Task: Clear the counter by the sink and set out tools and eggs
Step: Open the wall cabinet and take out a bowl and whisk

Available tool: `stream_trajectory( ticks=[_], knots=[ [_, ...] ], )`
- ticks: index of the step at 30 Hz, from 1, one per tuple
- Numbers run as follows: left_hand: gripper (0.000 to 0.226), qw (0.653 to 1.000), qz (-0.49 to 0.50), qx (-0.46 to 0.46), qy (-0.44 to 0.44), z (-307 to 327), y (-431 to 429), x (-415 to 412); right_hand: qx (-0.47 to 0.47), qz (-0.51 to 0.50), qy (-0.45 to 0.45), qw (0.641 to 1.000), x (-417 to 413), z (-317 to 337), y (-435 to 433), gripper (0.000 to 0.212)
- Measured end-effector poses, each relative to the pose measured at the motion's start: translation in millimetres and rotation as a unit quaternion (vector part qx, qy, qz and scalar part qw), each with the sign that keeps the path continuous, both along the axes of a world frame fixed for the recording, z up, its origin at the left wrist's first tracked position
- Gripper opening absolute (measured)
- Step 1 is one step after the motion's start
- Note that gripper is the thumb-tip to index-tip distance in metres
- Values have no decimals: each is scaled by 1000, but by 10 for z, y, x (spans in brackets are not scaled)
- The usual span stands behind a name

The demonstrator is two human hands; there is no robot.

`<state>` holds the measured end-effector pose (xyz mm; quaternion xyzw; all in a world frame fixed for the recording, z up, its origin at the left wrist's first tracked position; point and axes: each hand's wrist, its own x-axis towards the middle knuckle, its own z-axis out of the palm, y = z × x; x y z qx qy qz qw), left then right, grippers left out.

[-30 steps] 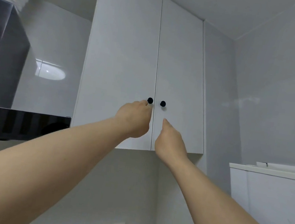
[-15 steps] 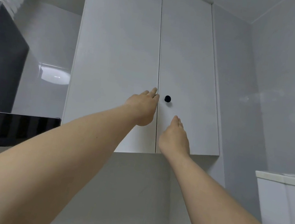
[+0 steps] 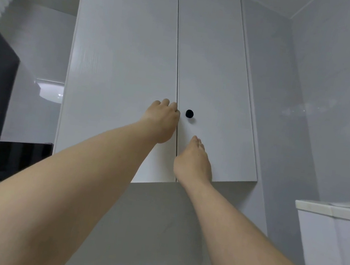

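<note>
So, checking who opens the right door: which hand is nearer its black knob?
Left. The left hand sits just left of the black knob; the right hand is below it, apart.

Cabinet doors (image 3: 123, 57) closed flush; no entry. Left hand (image 3: 160, 121) covers the centre seam; black knob (image 3: 189, 113) beside it exposed. Open air beneath, between range hood (image 3: 6, 160) and white unit (image 3: 332, 239).

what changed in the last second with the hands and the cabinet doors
The left hand moved up over the left knob, which is now hidden under its curled fingers; it appears to grip it. The right hand stayed below the right knob, fingers straight, not holding it. Both cabinet doors still look closed.
</note>
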<state>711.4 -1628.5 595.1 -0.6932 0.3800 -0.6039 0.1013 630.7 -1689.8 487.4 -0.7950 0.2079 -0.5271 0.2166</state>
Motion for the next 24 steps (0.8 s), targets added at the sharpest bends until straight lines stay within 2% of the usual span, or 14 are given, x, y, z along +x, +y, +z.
stream_trajectory(
  ticks=[6, 8, 10, 11, 13, 16, 18, 21, 24],
  knots=[
    [20, 1000, 12, 16, -20, 112, -7, -125, 78, 30, -38, 996, 18, -17, -5, 64],
    [20, 999, -1, 21, -31, 139, 54, -206, 137, 28, -83, 987, 24, 6, -25, 51],
    [15, 998, -23, 21, -47, 139, 164, -326, 156, 40, -137, 977, -5, 51, -20, 28],
    [10, 998, -38, 20, -53, 130, 225, -396, 160, 57, -164, 972, -30, 82, -8, 25],
    [6, 995, -80, 12, -62, 110, 392, -530, 181, 113, -215, 953, -90, 149, 102, 37],
    [16, 986, -161, 0, -42, 124, 716, -688, 261, 225, -252, 904, -219, 288, 354, 47],
    [15, 979, -202, 0, -32, 134, 932, -756, 287, 277, -266, 877, -300, 379, 472, 35],
    [17, 970, -240, -8, -27, 139, 1196, -825, 281, 324, -257, 866, -429, 443, 672, 12],
    [17, 967, -255, -14, 7, 142, 1432, -914, 277, 359, -235, 860, -569, 389, 894, 21]
  ],
)
